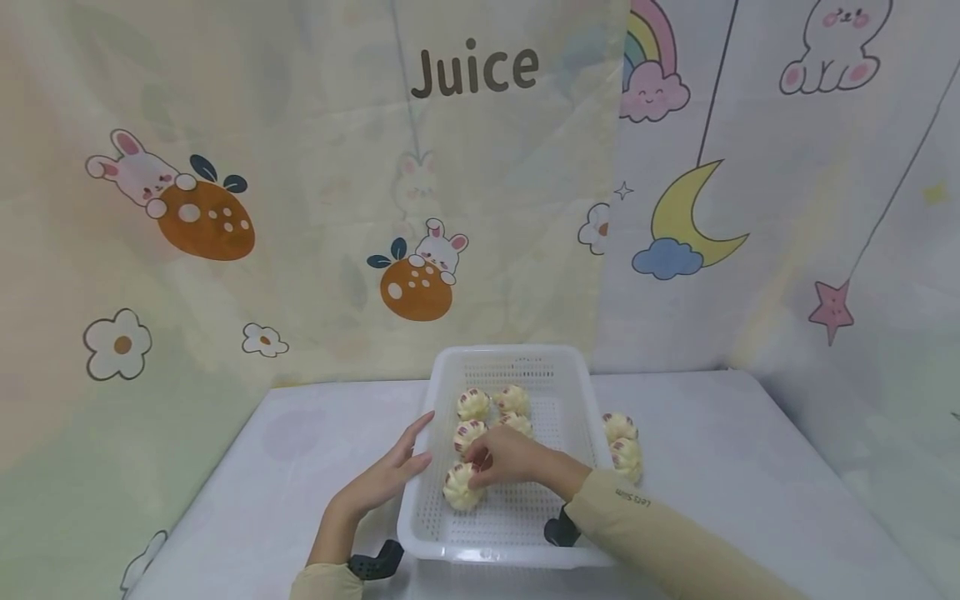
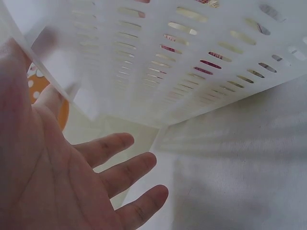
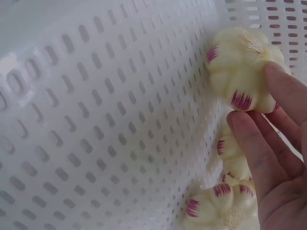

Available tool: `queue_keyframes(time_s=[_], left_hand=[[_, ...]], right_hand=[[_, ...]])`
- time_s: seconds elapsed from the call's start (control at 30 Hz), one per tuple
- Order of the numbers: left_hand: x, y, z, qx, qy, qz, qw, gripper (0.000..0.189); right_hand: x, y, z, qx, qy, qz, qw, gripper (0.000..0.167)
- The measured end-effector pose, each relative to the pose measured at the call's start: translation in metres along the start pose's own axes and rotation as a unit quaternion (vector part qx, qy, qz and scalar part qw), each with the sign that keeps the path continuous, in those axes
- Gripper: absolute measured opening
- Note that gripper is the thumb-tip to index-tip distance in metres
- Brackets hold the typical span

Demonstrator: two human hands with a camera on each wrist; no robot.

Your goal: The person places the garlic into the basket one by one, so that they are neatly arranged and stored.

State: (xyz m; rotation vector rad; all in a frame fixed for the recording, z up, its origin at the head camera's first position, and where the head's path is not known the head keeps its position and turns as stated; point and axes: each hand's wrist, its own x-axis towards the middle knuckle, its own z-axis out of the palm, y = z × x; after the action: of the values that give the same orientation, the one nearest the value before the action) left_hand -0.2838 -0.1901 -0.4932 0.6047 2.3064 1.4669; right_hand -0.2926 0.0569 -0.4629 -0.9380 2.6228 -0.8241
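A white perforated plastic basket (image 1: 525, 542) stands on the table, with several pale garlic bulbs (image 1: 473, 404) with purple streaks inside it. Toward the near left of the basket, my right hand (image 1: 513, 455) pinches one garlic bulb (image 3: 240, 72) between thumb and fingertips. Other bulbs (image 3: 225, 206) lie close by in the right wrist view. At the basket's left rim, my left hand (image 1: 386, 477) touches the edge with thumb and forefinger. Its other fingers (image 2: 127, 175) stretch out loosely below the rim, beside the outer wall.
Two more garlic bulbs (image 1: 626, 458) lie on the white table (image 1: 720, 467) just right of the basket. A printed curtain (image 1: 315, 183) hangs behind the table. Dark wrist devices (image 1: 377, 560) sit at both wrists.
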Motion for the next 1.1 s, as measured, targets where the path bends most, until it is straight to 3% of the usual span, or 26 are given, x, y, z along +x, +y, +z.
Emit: queue_keyframes(time_s=[0.47,1.1], left_hand=[[-0.0001,0.0001,0.0007,0.001,0.003,-0.004,1.0,0.061],[-0.0012,0.0023,-0.0001,-0.006,-0.003,0.013,0.9999,0.06]], right_hand=[[0.0017,0.0014,0.0013,-0.006,0.018,0.014,0.9997,0.035],[0.0027,-0.0008,-0.0036,-0.024,0.032,0.016,0.9991,0.028]])
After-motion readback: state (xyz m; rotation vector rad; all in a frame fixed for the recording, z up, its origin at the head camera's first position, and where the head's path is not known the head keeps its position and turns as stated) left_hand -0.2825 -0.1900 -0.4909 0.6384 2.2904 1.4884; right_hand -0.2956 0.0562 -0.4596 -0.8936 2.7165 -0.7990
